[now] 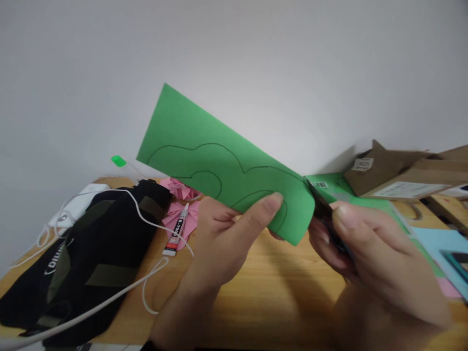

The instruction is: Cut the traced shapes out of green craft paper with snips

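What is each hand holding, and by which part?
The left hand pinches the green sheet near its lower edge, toward the right end. The right hand grips the dark scissors, apparently by the mostly hidden handles.

left hand (223, 239): pinching, thumb (265, 209) extended | right hand (380, 248): curled, gripping | both raised
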`<act>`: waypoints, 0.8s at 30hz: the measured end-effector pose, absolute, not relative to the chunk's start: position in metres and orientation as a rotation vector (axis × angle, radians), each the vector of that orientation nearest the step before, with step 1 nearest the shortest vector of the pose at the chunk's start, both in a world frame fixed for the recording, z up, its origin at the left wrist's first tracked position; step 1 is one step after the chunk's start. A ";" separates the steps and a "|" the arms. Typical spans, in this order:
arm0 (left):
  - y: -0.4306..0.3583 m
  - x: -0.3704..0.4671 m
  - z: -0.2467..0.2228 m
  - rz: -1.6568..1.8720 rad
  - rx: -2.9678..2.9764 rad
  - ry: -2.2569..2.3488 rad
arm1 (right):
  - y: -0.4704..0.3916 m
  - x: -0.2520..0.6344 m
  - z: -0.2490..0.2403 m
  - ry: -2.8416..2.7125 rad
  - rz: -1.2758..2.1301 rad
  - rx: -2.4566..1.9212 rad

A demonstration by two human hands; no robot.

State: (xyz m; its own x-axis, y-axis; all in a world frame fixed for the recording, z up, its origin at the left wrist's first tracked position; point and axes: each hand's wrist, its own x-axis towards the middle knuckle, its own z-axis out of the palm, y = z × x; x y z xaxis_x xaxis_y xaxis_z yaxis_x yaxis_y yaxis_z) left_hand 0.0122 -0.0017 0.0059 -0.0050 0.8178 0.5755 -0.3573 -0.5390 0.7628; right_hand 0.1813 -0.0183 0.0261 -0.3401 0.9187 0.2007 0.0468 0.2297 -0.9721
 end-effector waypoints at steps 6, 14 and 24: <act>-0.003 0.009 0.004 1.670 1.418 0.487 | -0.017 0.180 0.026 -1.628 1.229 -0.919; -0.003 0.009 0.003 1.694 1.376 0.511 | -0.017 0.183 0.026 -1.654 1.222 -0.905; -0.003 0.007 0.002 1.712 1.394 0.566 | -0.016 0.184 0.027 -1.612 1.304 -0.894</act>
State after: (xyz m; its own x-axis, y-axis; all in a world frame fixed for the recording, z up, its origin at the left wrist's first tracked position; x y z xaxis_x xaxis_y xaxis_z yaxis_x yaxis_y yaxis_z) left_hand 0.0074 -0.0031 0.0016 -0.0333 0.8212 0.5697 -0.3196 -0.5488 0.7724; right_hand 0.1837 -0.0163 0.0266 -0.3781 0.9084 0.1783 0.0160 0.1990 -0.9799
